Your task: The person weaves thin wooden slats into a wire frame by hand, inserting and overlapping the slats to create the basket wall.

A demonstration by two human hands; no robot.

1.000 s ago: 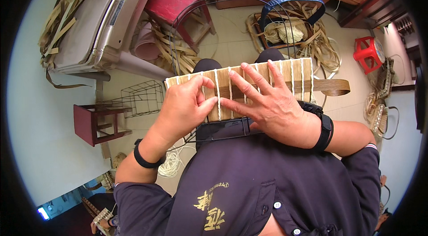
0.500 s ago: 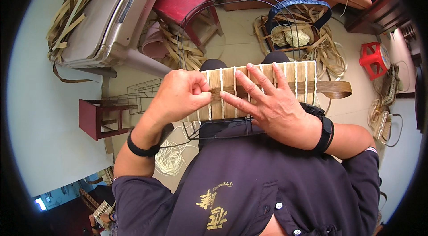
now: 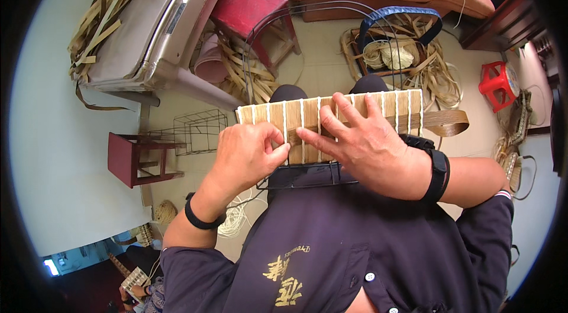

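A flat tan basket panel (image 3: pixel 307 107) lies across my lap, crossed by several white cords. Along it runs a darker brown strip (image 3: pixel 452 123), its loose end curling past the panel's right edge. My left hand (image 3: pixel 248 150) is closed in a pinch at the panel's near left part, where the strip meets my fingertips; its far end is hidden there. With fingers spread, my right hand (image 3: pixel 373 141) presses flat on the panel's middle. A black wire frame (image 3: pixel 307 184) carries the panel, its tall arched handle rising beyond my knees.
Past my knees stand a red stool (image 3: pixel 248 8) and a tray with cord balls (image 3: pixel 396 55). A wire basket frame (image 3: pixel 201 129) and a dark red stool (image 3: pixel 139 159) are at left. At right is a red plastic stool (image 3: pixel 497 82). Another person's hand (image 3: pixel 139 278) shows lower left.
My left hand has shifted along the panel toward me and to the right, baring the panel's far left corner. My right hand stays spread on the panel. The view has moved slightly.
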